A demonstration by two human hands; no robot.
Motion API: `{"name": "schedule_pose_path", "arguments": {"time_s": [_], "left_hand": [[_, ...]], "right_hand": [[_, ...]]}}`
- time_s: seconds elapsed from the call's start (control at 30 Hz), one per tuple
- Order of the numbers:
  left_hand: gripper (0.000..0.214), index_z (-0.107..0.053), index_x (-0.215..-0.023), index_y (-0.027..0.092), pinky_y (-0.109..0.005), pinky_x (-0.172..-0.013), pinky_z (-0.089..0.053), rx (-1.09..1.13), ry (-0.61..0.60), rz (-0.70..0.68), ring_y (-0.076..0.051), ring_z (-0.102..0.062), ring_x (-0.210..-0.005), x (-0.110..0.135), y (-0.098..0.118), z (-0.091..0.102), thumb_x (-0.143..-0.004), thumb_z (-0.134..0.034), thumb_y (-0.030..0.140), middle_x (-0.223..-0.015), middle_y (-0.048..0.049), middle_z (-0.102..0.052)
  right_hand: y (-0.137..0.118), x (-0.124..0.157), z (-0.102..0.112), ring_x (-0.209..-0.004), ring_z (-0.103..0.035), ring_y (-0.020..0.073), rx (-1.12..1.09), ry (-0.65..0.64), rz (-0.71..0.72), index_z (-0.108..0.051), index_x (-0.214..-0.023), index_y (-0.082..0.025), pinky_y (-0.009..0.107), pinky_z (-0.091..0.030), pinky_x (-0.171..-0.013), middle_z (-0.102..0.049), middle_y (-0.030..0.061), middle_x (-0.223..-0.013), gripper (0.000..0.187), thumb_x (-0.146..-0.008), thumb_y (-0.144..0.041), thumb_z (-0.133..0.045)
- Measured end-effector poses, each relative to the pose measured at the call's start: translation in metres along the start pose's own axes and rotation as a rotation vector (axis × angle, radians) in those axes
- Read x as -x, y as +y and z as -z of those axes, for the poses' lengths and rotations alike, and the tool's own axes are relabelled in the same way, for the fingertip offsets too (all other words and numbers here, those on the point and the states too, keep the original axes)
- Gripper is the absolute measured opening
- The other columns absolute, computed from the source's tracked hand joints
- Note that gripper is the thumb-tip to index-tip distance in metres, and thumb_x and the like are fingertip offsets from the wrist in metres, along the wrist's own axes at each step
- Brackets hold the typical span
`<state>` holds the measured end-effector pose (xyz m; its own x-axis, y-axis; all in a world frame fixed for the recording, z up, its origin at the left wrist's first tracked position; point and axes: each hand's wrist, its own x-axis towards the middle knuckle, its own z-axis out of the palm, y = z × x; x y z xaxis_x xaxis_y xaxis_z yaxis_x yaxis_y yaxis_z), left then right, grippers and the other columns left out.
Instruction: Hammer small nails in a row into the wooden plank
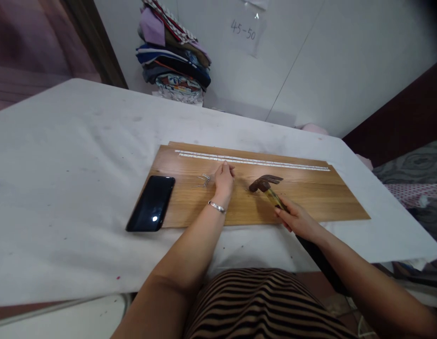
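My right hand [294,217] is wrapped round the handle of a claw hammer [264,183]. Its rusty head is low over a wood-grain board [306,197], with the claw turned away to the right; I cannot tell whether it touches. My left hand [224,180] is over the board with its fingers drawn together beside the lower white measuring strip [260,163]. Whatever those fingers may pinch is too small to make out. Several nails [205,179] lie loose on the board just left of this hand.
A black phone [151,203] lies across the board's left end. The board rests on a table with a white cloth [80,188]. Folded fabrics [174,56] are stacked at the back against a pale wall, where a paper marked 45-50 [243,30] hangs.
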<state>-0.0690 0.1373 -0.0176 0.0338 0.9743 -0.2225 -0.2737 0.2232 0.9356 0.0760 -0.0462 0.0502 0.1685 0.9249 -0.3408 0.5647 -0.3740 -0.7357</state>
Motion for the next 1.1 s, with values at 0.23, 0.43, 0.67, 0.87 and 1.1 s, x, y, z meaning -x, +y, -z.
{"name": "schedule_pose_path", "arguments": {"time_s": [0.23,0.43,0.67,0.87,1.1], "left_hand": [[0.035,-0.054,-0.066,0.017,-0.024,-0.052,-0.036,-0.005,-0.003,-0.014,-0.011,-0.043,-0.048,-0.0015,-0.0021,0.0002,-0.093,-0.038,0.034,-0.053,0.0022,-0.046],[0.039,-0.054,-0.065,0.018,-0.025,-0.052,-0.036,-0.029,0.003,-0.059,-0.012,-0.046,-0.051,-0.0035,-0.0062,0.0004,-0.092,-0.041,0.043,-0.054,0.0009,-0.048],[0.034,-0.054,-0.067,0.018,-0.024,-0.048,-0.032,-0.005,-0.022,0.011,-0.01,-0.041,-0.045,-0.0018,-0.0035,-0.0002,-0.092,-0.039,0.036,-0.054,0.0023,-0.046],[0.035,-0.055,-0.066,0.017,-0.023,-0.049,-0.032,-0.018,-0.012,-0.003,-0.01,-0.042,-0.047,-0.0021,-0.0033,-0.0001,-0.091,-0.04,0.036,-0.053,0.0016,-0.048],[0.032,-0.055,-0.067,0.017,-0.023,-0.048,-0.032,0.002,-0.022,0.031,-0.01,-0.041,-0.046,-0.0013,-0.0016,-0.0008,-0.091,-0.041,0.034,-0.053,0.0021,-0.047]], "right_hand": [[0.0015,-0.0011,0.0002,-0.045,-0.04,0.0091,-0.008,-0.001,-0.018,-0.047,-0.112,-0.019,0.022,-0.034,-0.04,-0.047,-0.0029,-0.064,0.032,-0.088,-0.039,-0.046],[0.0015,-0.002,-0.0003,-0.046,-0.041,0.0095,-0.018,0.002,-0.018,-0.046,-0.115,-0.017,0.023,-0.035,-0.04,-0.047,-0.003,-0.065,0.036,-0.087,-0.039,-0.046],[-0.0009,0.0001,-0.0007,-0.043,-0.039,0.0075,-0.024,-0.003,-0.001,-0.047,-0.096,-0.02,0.022,-0.033,-0.039,-0.047,-0.003,-0.065,0.021,-0.087,-0.038,-0.046],[-0.0035,0.0009,-0.0011,-0.043,-0.039,0.0073,-0.029,-0.01,0.02,-0.046,-0.096,-0.02,0.022,-0.033,-0.039,-0.046,-0.0035,-0.065,0.02,-0.087,-0.039,-0.045],[0.0014,-0.0013,-0.0016,-0.041,-0.038,0.0076,-0.038,0.004,0.016,-0.047,-0.1,-0.02,0.022,-0.03,-0.039,-0.046,-0.0047,-0.061,0.023,-0.086,-0.038,-0.047]]}}
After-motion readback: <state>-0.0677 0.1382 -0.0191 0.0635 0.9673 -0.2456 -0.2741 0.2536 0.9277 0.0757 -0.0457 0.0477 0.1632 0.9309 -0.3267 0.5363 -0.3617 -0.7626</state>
